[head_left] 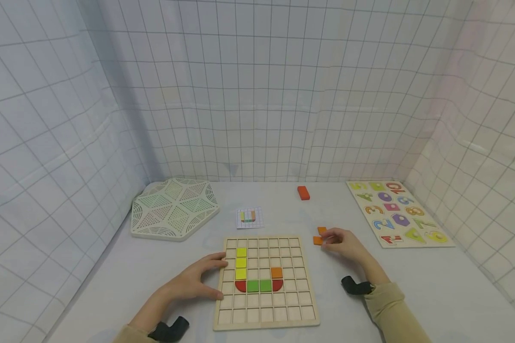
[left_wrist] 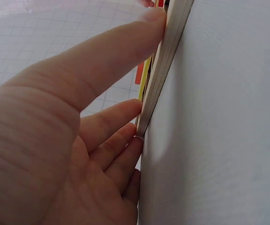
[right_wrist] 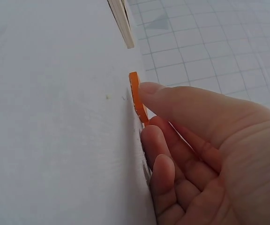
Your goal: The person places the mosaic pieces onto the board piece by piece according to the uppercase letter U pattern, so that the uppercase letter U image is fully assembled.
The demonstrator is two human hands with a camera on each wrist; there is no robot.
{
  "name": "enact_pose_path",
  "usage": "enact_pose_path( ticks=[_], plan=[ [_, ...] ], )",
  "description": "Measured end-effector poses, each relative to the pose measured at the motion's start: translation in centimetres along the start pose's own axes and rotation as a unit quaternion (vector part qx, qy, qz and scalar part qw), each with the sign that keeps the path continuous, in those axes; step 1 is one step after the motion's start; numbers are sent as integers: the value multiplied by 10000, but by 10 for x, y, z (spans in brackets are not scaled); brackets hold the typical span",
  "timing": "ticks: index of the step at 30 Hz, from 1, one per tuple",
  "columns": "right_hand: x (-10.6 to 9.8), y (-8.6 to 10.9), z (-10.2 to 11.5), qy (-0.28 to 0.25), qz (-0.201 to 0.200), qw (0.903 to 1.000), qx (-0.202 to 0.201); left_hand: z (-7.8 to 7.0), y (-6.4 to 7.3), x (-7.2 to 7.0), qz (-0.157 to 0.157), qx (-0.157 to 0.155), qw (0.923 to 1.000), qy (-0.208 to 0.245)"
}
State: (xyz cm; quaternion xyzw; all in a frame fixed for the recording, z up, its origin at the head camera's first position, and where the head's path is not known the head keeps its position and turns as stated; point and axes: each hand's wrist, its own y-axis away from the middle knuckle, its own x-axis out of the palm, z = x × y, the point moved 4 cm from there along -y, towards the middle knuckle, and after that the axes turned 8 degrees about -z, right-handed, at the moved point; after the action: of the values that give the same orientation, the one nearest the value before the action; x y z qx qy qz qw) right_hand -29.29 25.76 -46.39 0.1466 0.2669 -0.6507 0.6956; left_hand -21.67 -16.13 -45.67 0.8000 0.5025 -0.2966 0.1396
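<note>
A wooden grid board (head_left: 263, 314) lies in front of me, with yellow squares (head_left: 241, 262), green squares (head_left: 259, 286), red rounded pieces (head_left: 277, 285) and an orange square (head_left: 276, 273) set in it as a U shape. My left hand (head_left: 193, 281) touches the board's left edge, thumb and fingers spread apart; the left wrist view shows the fingertips against its side (left_wrist: 159, 70). To the right of the board, my right hand (head_left: 345, 245) pinches at an orange square tile (right_wrist: 136, 96), thumb on its face and fingers curled beside it. Another orange tile (head_left: 322, 230) lies just beyond.
Behind the board lies a small pattern card (head_left: 249, 218) showing a similar U. A red block (head_left: 303, 193) is farther back. On the far left sits a pale hexagonal patterned board (head_left: 176, 209); a number-and-shape puzzle board (head_left: 399, 214) lies at the right. Grid-lined curtains (head_left: 262, 95) surround the table.
</note>
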Motion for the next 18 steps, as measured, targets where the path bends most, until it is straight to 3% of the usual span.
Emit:
enact_pose_path(
  ticks=[18],
  plan=[
    [3,0,-1,82,-65,9999,-14,0,1,1,4,-15,10000,15]
  ],
)
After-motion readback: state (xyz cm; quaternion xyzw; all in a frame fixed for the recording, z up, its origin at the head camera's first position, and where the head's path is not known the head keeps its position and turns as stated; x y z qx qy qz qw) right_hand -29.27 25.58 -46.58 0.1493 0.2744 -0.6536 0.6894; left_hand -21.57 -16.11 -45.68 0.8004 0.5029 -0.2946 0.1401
